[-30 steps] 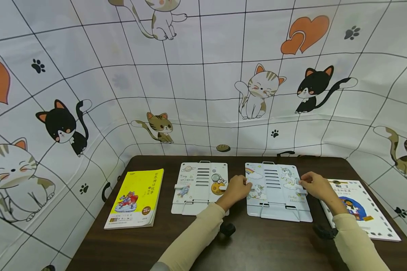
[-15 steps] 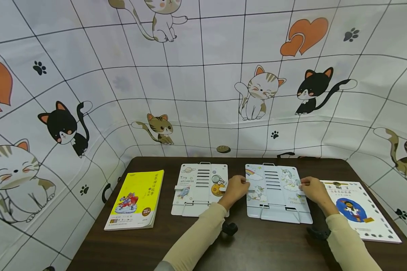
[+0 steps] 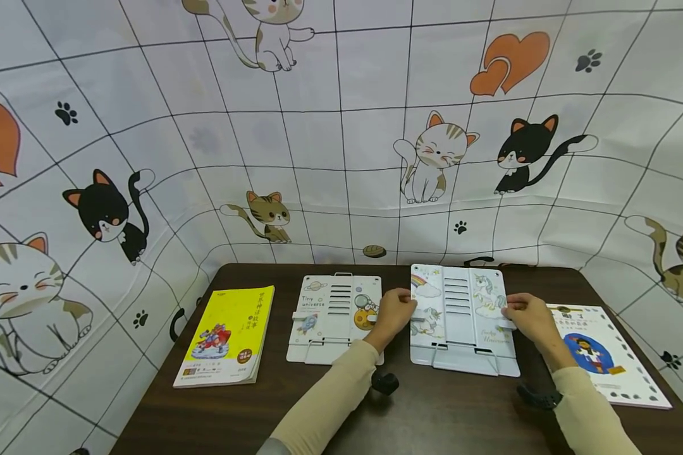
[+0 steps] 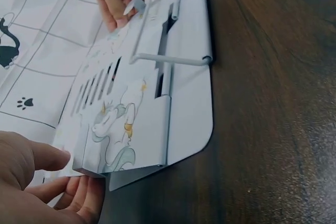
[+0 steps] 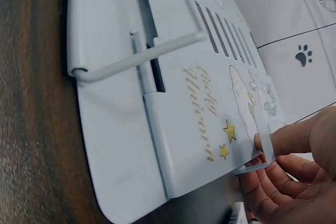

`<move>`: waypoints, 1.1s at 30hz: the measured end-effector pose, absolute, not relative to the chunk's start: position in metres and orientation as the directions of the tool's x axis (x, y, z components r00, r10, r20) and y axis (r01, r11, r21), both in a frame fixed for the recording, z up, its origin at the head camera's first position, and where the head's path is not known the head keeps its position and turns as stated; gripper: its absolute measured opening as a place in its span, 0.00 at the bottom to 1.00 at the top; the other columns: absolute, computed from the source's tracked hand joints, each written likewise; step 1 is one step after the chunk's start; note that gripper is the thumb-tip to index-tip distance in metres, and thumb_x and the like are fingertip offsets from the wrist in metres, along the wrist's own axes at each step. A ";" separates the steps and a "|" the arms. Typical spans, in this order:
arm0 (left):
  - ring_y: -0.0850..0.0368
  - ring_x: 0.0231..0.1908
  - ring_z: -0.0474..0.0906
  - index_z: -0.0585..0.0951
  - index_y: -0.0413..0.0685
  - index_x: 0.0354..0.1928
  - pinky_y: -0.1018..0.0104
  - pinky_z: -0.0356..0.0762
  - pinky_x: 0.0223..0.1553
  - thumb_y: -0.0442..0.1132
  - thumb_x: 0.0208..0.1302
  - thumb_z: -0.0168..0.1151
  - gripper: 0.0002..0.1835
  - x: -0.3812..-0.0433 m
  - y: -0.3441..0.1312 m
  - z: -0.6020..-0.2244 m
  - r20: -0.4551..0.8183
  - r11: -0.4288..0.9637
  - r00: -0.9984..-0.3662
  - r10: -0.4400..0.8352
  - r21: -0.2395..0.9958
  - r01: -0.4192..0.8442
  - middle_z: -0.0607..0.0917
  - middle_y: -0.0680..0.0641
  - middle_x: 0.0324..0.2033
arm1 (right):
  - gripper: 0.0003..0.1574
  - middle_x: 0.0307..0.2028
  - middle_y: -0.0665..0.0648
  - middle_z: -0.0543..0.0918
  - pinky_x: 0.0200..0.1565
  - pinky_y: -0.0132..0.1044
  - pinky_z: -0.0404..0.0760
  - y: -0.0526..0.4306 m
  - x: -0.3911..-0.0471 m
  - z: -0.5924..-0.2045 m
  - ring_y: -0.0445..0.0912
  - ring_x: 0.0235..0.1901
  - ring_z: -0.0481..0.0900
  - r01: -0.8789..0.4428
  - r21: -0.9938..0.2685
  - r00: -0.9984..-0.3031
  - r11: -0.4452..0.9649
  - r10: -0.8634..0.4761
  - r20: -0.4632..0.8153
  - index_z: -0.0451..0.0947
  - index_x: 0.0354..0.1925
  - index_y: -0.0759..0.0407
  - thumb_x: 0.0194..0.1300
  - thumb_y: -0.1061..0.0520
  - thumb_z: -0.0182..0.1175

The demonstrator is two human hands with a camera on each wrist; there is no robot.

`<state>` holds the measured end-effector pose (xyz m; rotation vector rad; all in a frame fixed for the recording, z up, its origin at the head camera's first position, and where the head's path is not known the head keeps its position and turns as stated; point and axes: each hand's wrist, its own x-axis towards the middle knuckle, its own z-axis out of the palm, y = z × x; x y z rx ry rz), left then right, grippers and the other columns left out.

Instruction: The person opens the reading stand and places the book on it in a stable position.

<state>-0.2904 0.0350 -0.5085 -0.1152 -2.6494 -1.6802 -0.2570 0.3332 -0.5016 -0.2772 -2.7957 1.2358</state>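
Unicorn stand [image 3: 458, 328], slanting up near the table's [image 3: 432, 417] far edge: my left hand [image 3: 394, 315] and right hand [image 3: 532, 319] pinch its sides, thumbs above, fingers curled beneath, both arms stretched forward.

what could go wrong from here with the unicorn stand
The unicorn panel is tilted up off its base; if the left hand or right hand slips, it might drop and pinch fingers.

The left hand also sits close to the Tiny universe stand, so it could nudge that.
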 end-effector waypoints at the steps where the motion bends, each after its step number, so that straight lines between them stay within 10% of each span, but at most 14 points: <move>1: 0.61 0.38 0.79 0.86 0.36 0.57 0.69 0.81 0.42 0.35 0.71 0.67 0.16 -0.290 0.035 -0.508 0.038 0.414 -0.998 0.057 0.909 0.058 0.88 0.46 0.41 | 0.27 0.48 0.72 0.84 0.33 0.30 0.77 0.333 -0.256 -0.501 0.49 0.41 0.81 0.132 -0.744 -0.981 0.655 0.196 -0.002 0.74 0.62 0.79 0.73 0.61 0.61; 33: 0.61 0.41 0.86 0.86 0.41 0.50 0.70 0.84 0.46 0.34 0.67 0.74 0.12 -0.287 0.016 -0.478 0.228 0.291 -0.972 0.053 0.928 0.233 0.90 0.44 0.42 | 0.19 0.41 0.65 0.87 0.30 0.29 0.75 0.319 -0.231 -0.472 0.27 0.31 0.73 -0.053 -0.699 -0.954 0.713 0.171 0.247 0.79 0.51 0.68 0.69 0.58 0.71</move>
